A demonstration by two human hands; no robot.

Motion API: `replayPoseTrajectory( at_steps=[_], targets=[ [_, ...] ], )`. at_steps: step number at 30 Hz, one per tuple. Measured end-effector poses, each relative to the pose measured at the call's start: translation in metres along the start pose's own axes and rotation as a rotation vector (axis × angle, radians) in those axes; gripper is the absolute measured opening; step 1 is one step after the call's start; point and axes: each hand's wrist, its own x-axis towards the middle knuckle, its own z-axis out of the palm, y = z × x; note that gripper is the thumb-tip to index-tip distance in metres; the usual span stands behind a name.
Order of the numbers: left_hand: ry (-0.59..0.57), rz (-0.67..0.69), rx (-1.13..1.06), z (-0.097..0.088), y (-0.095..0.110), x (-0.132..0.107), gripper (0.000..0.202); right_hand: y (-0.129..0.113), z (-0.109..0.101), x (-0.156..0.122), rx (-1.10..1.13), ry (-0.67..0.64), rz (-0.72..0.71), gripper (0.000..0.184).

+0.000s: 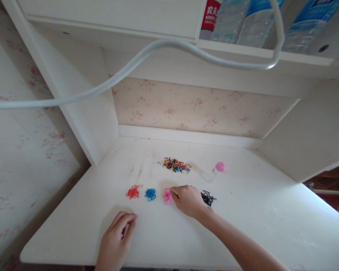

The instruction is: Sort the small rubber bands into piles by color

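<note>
Small rubber bands lie sorted by colour in a row on the white desk (243, 226). From left to right are a red pile (133, 192), a blue pile (150, 194), a pink pile (167, 196) and a black pile (208, 198). Behind them is a mixed multicoloured pile (175, 165). My right hand (186, 199) is at the pink pile, its thumb and finger pinched together against the pile's right side; what they hold is hidden. Near the front, my left hand (118, 233) rests with fingers curled and thumb meeting fingertip, nothing visible in it.
A clear container (207, 174) with a pink top (221, 167) lies behind the black pile. A white cable (164, 44) crosses the upper view. Plastic bottles (231, 19) stand on the shelf above. White panels (81, 90) enclose the desk's back and sides.
</note>
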Motion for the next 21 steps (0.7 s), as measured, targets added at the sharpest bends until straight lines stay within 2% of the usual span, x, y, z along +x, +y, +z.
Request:
replayPoseTrajectory(
  at_steps=[6,12,17,21],
  targets=[
    [0.006,0.013,0.013,0.001,0.001,0.000,0.024,0.002,-0.004,-0.007,-0.004,0.016,-0.010,0.030],
    [0.004,0.041,0.058,0.004,-0.002,-0.002,0.025,0.006,0.005,-0.038,0.136,0.068,0.004,0.034],
    [-0.006,0.057,0.114,0.003,-0.001,-0.001,0.024,0.020,0.027,-0.067,0.417,0.093,0.139,0.038],
    [-0.010,0.073,0.152,0.006,-0.001,0.000,0.022,0.038,0.031,-0.073,0.476,0.128,0.254,0.042]
  ],
)
